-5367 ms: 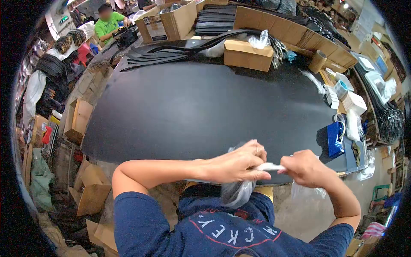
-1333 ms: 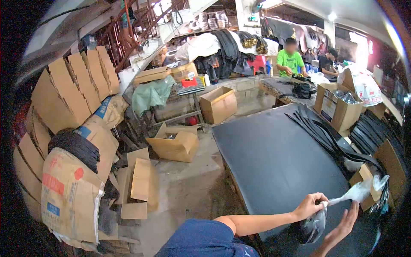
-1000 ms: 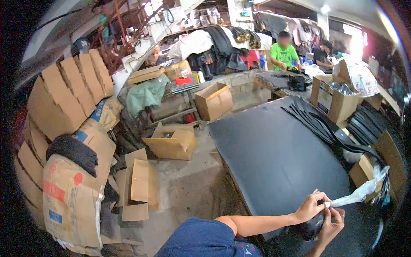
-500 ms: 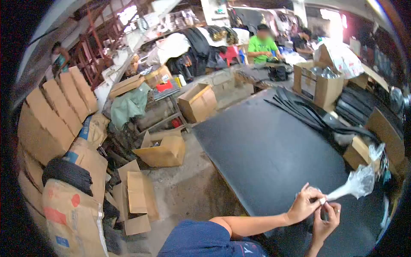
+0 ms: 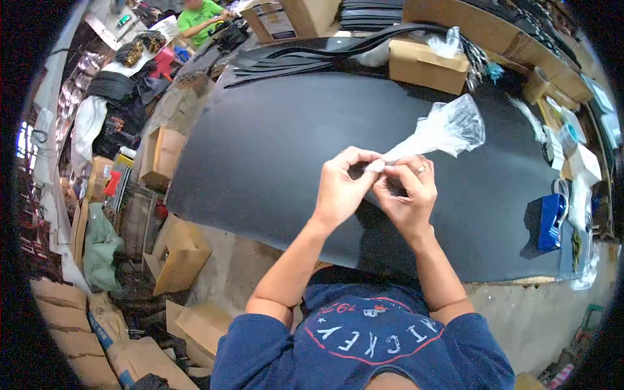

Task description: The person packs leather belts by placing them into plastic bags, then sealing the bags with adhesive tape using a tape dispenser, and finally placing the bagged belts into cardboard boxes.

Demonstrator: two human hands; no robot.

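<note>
A clear plastic bag is gathered into a twisted neck, its wide end fanning out to the upper right above the black tabletop. My left hand pinches the bunched end of the bag between thumb and fingers. Close beside it, my right hand has its fingertips closed on the same neck, and a ring shows on one finger. Both hands are held over the table near its front edge. What the bag contains, if anything, I cannot make out.
Long black strips lie along the table's far side, beside a small cardboard box. A blue tape dispenser stands at the right. Open cartons sit on the floor to the left. A person in a green shirt works at the back.
My view has swung right and down, so the table and both hands now sit near the middle. Both hands still pinch the bag's neck.
</note>
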